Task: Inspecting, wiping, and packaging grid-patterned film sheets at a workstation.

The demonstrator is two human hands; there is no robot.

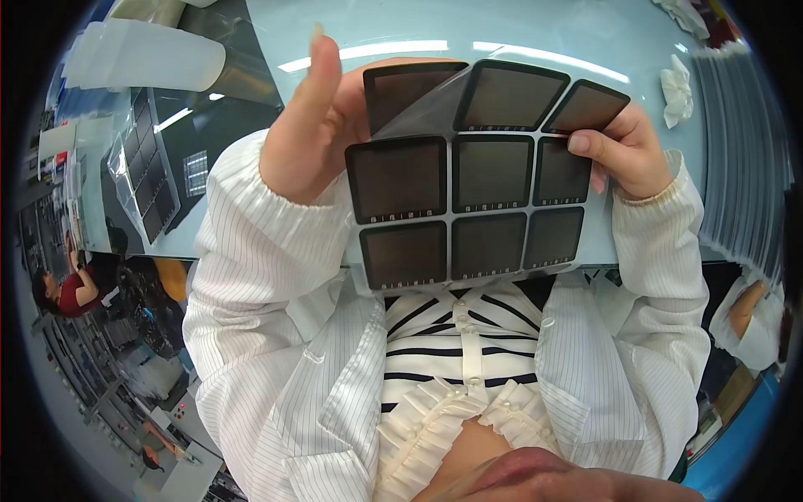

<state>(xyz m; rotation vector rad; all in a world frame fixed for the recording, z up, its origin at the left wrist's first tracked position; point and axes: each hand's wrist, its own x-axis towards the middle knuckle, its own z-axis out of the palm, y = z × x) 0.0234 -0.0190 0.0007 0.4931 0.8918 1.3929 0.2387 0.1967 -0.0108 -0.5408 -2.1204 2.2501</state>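
Observation:
A clear film sheet of dark, black-bordered rectangular panels is held up over the table, its lower edge near my chest. The panels sit in three rows. At the upper left, a corner of clear film lies slantwise across a panel and looks lifted. My left hand is at that side, thumb raised off the sheet and fingers stretched behind the top-left panel, mostly hidden. On the right, my right hand grips the sheet's edge, thumb on the front and fingers behind.
A tall stack of film-wrapped sheets stands at the right. Crumpled white tissue lies beside it on the pale table. At the left are nested translucent plastic containers and another panel sheet. A person in red is farther left.

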